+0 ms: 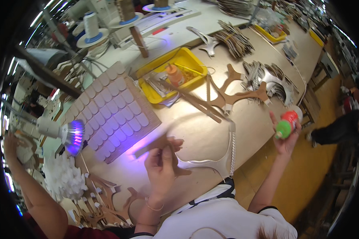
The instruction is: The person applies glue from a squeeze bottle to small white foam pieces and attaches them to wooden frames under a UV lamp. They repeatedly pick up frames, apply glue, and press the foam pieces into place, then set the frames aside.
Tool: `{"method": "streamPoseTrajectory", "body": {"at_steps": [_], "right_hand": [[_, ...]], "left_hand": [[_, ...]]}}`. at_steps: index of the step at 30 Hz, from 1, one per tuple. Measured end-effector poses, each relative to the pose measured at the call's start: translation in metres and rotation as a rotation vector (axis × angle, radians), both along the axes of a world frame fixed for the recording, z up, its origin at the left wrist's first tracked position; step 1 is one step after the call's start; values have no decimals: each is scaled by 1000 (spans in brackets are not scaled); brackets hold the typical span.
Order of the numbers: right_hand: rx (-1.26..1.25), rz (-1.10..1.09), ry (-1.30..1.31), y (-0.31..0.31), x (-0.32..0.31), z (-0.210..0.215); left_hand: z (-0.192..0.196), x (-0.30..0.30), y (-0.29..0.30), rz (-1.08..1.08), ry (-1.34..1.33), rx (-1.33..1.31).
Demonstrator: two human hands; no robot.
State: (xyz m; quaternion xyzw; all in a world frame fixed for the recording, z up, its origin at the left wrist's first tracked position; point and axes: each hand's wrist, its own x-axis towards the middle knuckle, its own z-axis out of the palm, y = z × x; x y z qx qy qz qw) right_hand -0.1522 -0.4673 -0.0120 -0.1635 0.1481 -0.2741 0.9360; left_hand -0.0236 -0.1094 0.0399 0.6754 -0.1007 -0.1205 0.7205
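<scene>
My left hand (162,169) is closed on a brown leather strap piece (154,146), which is smeared by motion and held over the table. Out to the right, past the table edge, my right hand (286,144) grips a squeeze bottle (288,122) with a green cap and a red and white body. A silver strap piece (205,164) with a braided strip (232,141) lies on the table just right of my left hand. Beyond it, a brown branched strap piece (237,95) rests flat near other long brown strips (195,102).
A board (145,131) carries rows of pale rounded tabs under a purple-lit lamp (72,135). A yellow tray (157,97) holds an orange bottle (174,75). Stacked strap pieces (235,39) lie farther back. White fluffy material (64,175) and a co-worker's arm (36,187) are at left.
</scene>
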Motion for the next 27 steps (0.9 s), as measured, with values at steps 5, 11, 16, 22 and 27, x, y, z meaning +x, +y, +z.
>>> {"method": "streamPoseTrajectory", "body": {"at_steps": [5, 11, 16, 22, 27], "right_hand": [[-94, 123, -177, -2, -22, 11], [-68, 366, -305, 11, 11, 15], [-90, 412, -257, 37, 36, 17], [-125, 386, -203, 66, 51, 15], [-84, 541, -248, 85, 65, 21]], "left_hand": [[-19, -18, 10, 217, 208, -501], [-50, -73, 24, -32, 1184, -492], [-23, -64, 66, -507, 366, 58], [-56, -3, 86, 632, -464, 1165], [-92, 3, 95, 417, -160, 1288]]}}
